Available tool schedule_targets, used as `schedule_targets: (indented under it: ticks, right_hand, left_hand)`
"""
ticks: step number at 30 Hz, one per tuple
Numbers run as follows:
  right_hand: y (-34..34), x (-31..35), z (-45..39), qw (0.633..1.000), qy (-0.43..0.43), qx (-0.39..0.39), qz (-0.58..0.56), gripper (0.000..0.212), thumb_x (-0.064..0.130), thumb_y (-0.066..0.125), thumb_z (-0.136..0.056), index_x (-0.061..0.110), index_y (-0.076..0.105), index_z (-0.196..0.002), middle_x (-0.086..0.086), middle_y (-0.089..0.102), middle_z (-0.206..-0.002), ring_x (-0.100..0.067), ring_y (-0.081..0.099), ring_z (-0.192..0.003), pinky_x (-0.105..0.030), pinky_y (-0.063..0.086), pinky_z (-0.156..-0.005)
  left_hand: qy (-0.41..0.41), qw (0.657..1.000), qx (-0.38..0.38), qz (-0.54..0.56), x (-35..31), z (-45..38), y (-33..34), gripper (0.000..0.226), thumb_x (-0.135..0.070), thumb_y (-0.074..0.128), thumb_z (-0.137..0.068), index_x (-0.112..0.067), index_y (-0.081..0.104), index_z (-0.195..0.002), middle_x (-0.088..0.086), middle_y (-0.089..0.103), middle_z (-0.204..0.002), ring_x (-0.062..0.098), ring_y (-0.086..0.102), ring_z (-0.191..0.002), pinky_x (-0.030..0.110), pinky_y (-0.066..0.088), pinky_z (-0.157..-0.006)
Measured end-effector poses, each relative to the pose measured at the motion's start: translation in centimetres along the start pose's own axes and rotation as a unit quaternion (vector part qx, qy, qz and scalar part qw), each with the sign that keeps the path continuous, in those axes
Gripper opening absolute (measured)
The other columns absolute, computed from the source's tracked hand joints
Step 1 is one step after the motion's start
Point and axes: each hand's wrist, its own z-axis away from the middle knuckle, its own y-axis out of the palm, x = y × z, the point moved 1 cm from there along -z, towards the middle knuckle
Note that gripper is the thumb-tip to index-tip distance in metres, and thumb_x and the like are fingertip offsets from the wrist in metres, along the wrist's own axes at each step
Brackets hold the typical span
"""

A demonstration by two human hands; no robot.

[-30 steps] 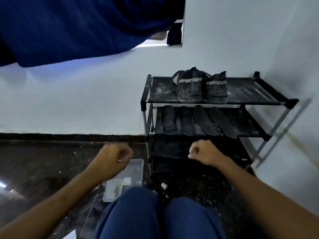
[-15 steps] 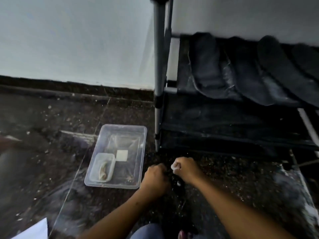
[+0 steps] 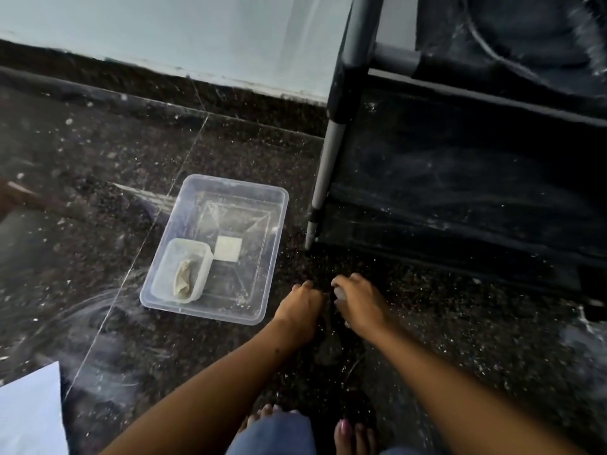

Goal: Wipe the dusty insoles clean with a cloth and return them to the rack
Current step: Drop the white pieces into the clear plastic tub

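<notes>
Crumpled beige cloth lies in the small tub, left of both clenched hands: left hand empty, right hand grasping something pale; lift it by one pinch.

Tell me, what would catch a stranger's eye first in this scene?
Probably the clear plastic tub on the speckled dark floor, with a smaller container inside it holding a crumpled pale cloth. Just right of the tub, the left hand and right hand meet low over the floor, the right seeming to hold something small and whitish. Behind them stands the dusty black rack.
</notes>
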Motion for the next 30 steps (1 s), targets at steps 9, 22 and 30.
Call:
schedule_targets:
  ticks: [9,22,30]
  right_hand:
    - [-0.9,5.0,1.1,0.966,-0.077,-0.186,-0.166,0.034,0.034,0.063,-0.070,0.015,0.066,-0.098,-0.003,0.060,-0.091,-0.022,0.061,-0.080,-0.029,0.045,-0.070]
    - [0.1,15.9,-4.0,0.969,-0.223,-0.082,-0.064,0.028,0.004,0.059,-0.083,0.015,0.054,-0.109,-0.008,0.062,-0.102,-0.027,0.060,-0.092,-0.035,0.049,-0.072]
    - [2.0,15.4,-5.9,0.979,-0.204,-0.001,-0.024,0.030,-0.002,0.044,-0.090,0.011,0.059,-0.113,-0.012,0.058,-0.105,-0.025,0.056,-0.092,-0.026,0.041,-0.071]
  left_hand:
    - [-0.051,0.959,-0.216,0.176,2.2,3.4,-3.3,0.019,-0.020,0.053,-0.078,-0.014,0.070,-0.084,0.006,0.060,-0.082,0.022,0.054,-0.082,0.029,0.046,-0.072]
    - [-0.138,0.924,-0.327,0.141,11.1,7.3,-2.5,0.017,0.013,0.060,-0.069,0.003,0.062,-0.083,0.017,0.055,-0.076,0.035,0.056,-0.064,0.036,0.044,-0.054]
    - [-0.159,0.938,-0.289,0.109,11.0,4.8,-1.9,0.018,0.004,0.053,-0.084,0.000,0.059,-0.100,0.018,0.056,-0.096,0.034,0.057,-0.086,0.038,0.042,-0.066]
